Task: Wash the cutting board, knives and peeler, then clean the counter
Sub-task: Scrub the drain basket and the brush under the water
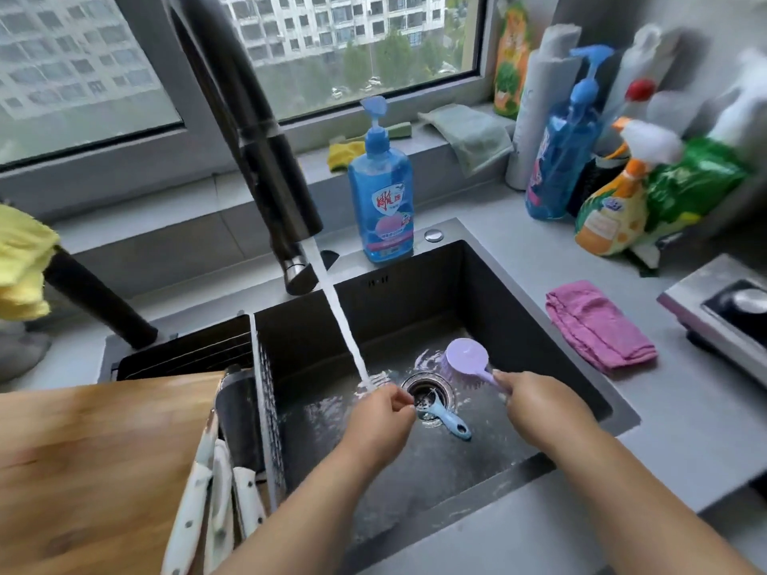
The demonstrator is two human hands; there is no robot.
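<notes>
Half the peeler (446,417) behind left hand (379,412)

Two bare forearms enter from the lower edge. No sleeves, cuffs or gloves show on either arm up to the frame edge. Left hand (379,412): no ring, watch or band visible on wrist or fingers. Right hand (535,402): likewise unadorned, wrist bare. Fingernails look short and unpainted, though fine detail is soft. Both hands look wet from the spray.
</notes>
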